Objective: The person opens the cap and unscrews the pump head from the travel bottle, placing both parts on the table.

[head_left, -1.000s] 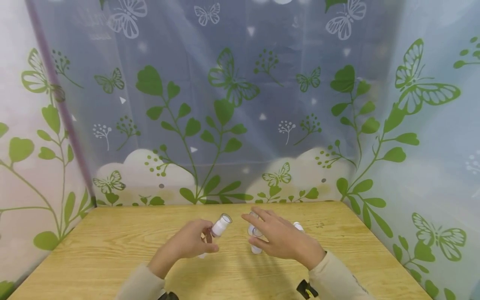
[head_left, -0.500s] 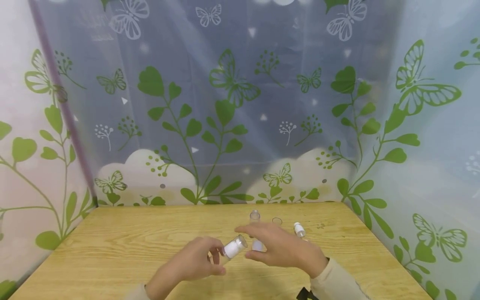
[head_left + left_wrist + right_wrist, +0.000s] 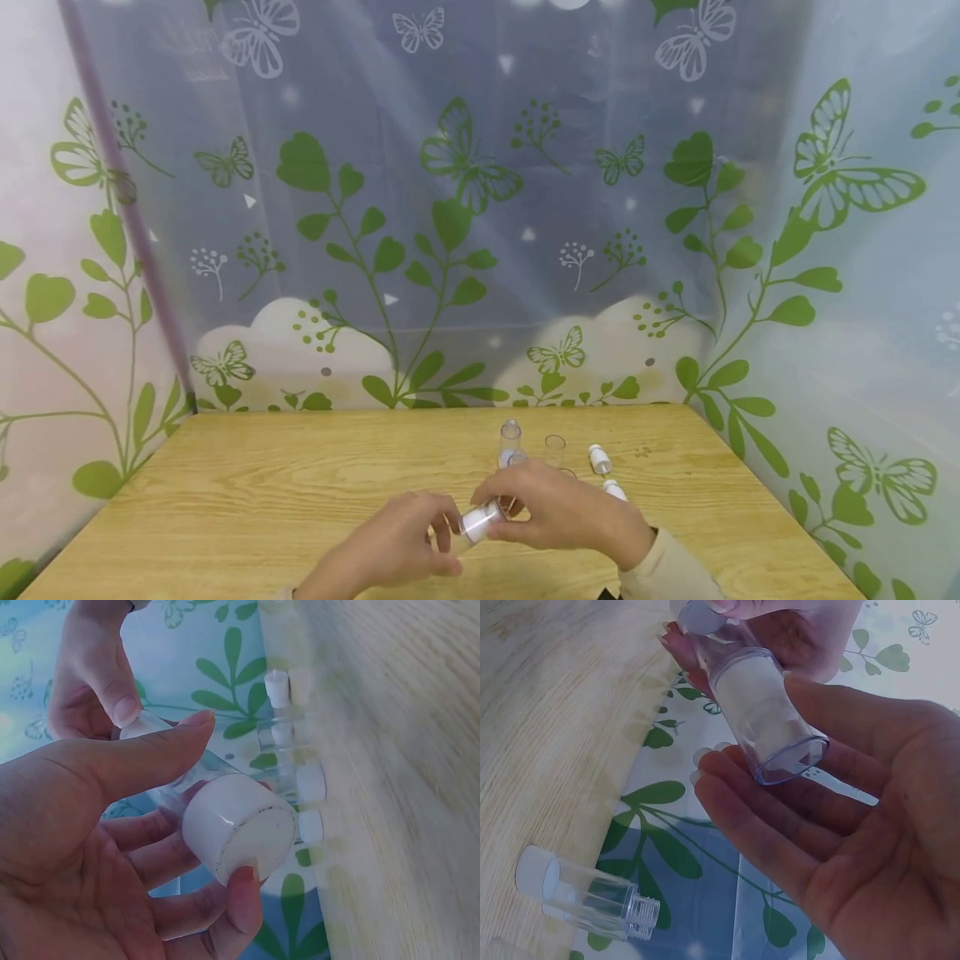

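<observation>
My left hand [image 3: 408, 537] grips a small clear pump bottle by its lower end, tilted up to the right. Its white base [image 3: 240, 825] faces the left wrist camera, with the thumb along the side and fingertips around the base. A clear cap [image 3: 769, 712] covers the white pump top at the other end. Around that cap curl the fingers of my right hand [image 3: 562, 504], its thumb against the cap's side. Behind the right hand stands an uncapped clear bottle [image 3: 510, 442] with a white base and threaded neck [image 3: 643, 915].
On the wooden table [image 3: 300, 458], right of the bottles, are clear caps [image 3: 555, 446], a white pump top [image 3: 599, 459] and another white pump top [image 3: 615, 490], partly behind the right hand. A butterfly-patterned curtain [image 3: 375, 250] closes off the back and sides.
My left hand has moved right and nearer with the pump bottle, bringing its capped end to my right hand. The right hand has lowered, and its fingers have closed around the cap.
</observation>
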{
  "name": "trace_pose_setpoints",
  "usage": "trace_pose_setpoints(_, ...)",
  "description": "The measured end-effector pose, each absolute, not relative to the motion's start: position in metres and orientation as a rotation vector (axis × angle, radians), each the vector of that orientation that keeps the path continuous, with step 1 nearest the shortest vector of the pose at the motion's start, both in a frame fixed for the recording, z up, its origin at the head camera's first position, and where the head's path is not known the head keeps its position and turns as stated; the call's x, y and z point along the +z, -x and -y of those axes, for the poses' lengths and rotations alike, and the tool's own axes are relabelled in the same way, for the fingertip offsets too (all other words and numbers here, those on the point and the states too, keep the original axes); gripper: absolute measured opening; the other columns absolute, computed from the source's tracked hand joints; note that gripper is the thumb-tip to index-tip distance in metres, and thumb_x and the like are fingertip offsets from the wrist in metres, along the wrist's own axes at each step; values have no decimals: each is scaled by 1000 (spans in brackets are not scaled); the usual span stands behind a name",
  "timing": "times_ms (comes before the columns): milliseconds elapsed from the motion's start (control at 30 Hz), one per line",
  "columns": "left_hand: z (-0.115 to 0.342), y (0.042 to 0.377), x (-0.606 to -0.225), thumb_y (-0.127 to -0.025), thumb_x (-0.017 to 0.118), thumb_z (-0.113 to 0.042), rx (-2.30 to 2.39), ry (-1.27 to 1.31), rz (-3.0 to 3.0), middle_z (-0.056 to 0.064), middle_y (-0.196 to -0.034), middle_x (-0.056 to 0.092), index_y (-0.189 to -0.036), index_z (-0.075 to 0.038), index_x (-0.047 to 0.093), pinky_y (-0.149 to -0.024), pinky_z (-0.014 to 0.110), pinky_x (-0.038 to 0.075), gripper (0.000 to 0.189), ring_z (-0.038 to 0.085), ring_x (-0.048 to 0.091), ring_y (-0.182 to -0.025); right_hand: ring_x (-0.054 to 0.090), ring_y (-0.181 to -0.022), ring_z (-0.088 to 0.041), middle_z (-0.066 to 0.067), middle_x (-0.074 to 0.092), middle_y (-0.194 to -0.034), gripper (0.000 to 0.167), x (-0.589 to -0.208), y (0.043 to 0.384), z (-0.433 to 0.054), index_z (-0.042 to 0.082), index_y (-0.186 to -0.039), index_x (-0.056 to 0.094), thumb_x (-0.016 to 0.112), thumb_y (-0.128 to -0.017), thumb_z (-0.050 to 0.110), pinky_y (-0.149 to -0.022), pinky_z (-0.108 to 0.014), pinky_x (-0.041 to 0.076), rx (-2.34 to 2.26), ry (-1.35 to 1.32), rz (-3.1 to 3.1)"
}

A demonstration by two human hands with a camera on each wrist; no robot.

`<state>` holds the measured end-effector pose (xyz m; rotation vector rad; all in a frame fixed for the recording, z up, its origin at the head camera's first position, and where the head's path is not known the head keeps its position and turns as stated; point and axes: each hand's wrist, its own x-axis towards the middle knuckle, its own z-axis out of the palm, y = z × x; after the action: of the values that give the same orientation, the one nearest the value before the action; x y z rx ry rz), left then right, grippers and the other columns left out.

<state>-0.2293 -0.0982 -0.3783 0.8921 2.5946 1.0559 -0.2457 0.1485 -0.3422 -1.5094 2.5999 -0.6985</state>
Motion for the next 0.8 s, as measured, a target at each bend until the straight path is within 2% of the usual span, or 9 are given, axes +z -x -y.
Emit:
trace_pose_setpoints(200, 96, 226, -380, -81, 87, -21, 1044, -897, -2590, -8, -84, 72, -103, -9, 72, -61, 21, 50, 30, 2, 58, -70, 65, -89, 6, 1, 77, -110, 21, -344, 243, -147, 10, -117, 73, 72, -97, 15, -76, -9, 54, -691, 1484, -2585)
trace_pose_setpoints(400, 96, 226, -381, -81, 87, -23, 1017, -921, -2599, -6, -87, 76, -102, -13, 74, -64, 23, 53, 27, 3, 62, -76, 65, -84, 8, 1, 78, -103, 21, -345, 242, -148, 9, -117, 74, 71, -98, 16, -75, -8, 53, -694, 1515, -2572)
trace_pose_setpoints(633, 95, 225, -381, -80, 88, -25, 971, -937, -2645, -9, -88, 76, -102, -16, 77, -74, 35, 56, 27, 11, 61, -91, 66, -83, 8, -2, 79, -101, 22, -347, 243, -149, 5, -118, 75, 71, -97, 13, -75, -7, 53, -716, 1595, -2559)
trace_pose_setpoints(800, 94, 224, -381, -81, 87, -20, 1017, -942, -2606, -8, -87, 76, -101, -14, 77, -69, 27, 55, 23, 6, 63, -83, 67, -84, 7, -4, 79, -104, 23, -349, 243, -151, 5, -118, 75, 70, -97, 12, -76, -7, 54, -753, 1643, -2536)
